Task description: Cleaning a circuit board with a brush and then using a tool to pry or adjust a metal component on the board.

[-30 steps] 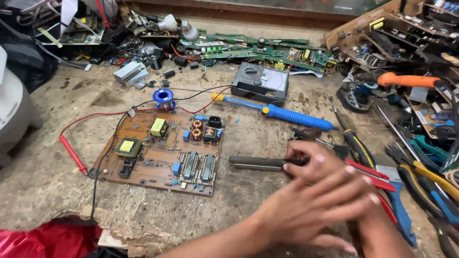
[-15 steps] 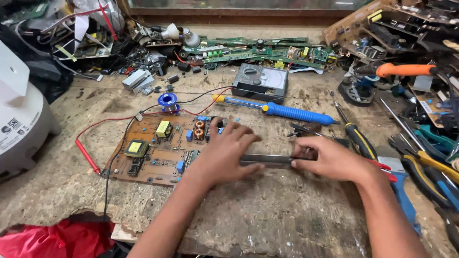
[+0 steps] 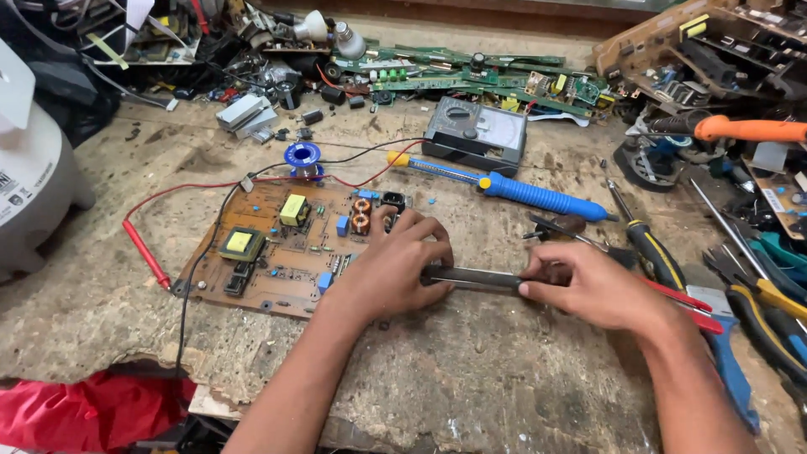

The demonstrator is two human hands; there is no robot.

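Observation:
Both my hands hold a dark flat metal bar (image 3: 475, 278) level over the bench. My left hand (image 3: 395, 269) pinches its left end, resting partly over the brown circuit board (image 3: 269, 252). My right hand (image 3: 593, 286) grips the bar's right end. The board carries yellow transformers, copper coils and a blue part, and lies flat left of centre. A blue-handled soldering iron (image 3: 538, 196) lies just beyond my hands, pointing left.
A grey analog multimeter (image 3: 475, 133) sits behind, with a red probe (image 3: 145, 252) and a blue solder spool (image 3: 303, 156) to the left. Screwdrivers and pliers (image 3: 756, 303) crowd the right side. Green boards and scrap line the back. A white appliance (image 3: 29, 181) stands at left.
My left hand came from the right, over my right hand, to the bar's left end. Both hands now hold the bar steady, and the view has shifted slightly closer.

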